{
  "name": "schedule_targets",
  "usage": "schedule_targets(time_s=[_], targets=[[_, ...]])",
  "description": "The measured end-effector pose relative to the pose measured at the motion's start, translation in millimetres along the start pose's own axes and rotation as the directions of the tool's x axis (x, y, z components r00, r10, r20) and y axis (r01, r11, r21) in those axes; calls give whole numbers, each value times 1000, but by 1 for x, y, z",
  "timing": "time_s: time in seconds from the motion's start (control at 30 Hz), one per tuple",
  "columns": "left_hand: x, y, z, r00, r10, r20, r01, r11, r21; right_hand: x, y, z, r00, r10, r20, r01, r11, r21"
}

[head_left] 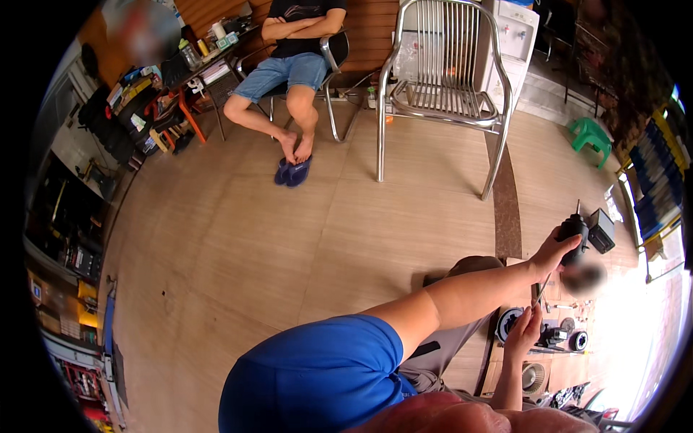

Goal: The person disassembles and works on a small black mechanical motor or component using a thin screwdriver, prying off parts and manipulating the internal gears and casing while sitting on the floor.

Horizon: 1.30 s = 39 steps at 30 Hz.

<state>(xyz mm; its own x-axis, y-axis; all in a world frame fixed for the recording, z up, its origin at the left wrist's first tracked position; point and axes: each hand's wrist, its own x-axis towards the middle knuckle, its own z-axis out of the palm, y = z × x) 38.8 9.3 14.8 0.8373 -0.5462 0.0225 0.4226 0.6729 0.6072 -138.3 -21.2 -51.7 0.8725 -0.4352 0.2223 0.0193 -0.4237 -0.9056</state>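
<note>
My left arm, in a blue sleeve, stretches to the right. My left hand (554,252) is closed around a black cordless drill (574,234), whose thin bit points up and away. A boxy dark block (601,231), perhaps its battery, shows beside it. Below, my right hand (524,333) is raised with its fingers pinched on a thin metal rod (543,290). The rod's upper end comes close to my left hand; whether they touch I cannot tell. Under my hands lie a black round part (510,325), a small black motor-like part (554,336) and several small metal pieces.
A metal chair (447,101) stands ahead. Left of it a person (296,65) sits with folded arms, feet on blue slippers (293,173). A green stool (592,141) is at the far right. Near my right forearm lies a round finned fan wheel (533,377). Cluttered shelves (79,303) line the left.
</note>
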Motion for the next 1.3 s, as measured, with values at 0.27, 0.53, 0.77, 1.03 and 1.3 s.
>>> schedule_targets(time_s=[0.27,0.53,0.77,1.03,1.3], targets=[[4,0,0,986,-18,-165,20,1000,9,4,-4,-18,976,195,93,-215,915,341],[0,4,6,982,-108,-158,89,989,-119,6,-33,-38,831,9,556,-553,118,825],[7,4,1,978,-41,-203,28,997,-65,17,-46,-34,916,192,352,-351,808,473],[5,-5,1,967,-51,-250,42,998,-41,9,-60,-37,932,210,296,-296,912,283],[0,-2,11,982,-93,-162,78,992,-100,5,-31,-41,817,183,547,-576,244,780]])
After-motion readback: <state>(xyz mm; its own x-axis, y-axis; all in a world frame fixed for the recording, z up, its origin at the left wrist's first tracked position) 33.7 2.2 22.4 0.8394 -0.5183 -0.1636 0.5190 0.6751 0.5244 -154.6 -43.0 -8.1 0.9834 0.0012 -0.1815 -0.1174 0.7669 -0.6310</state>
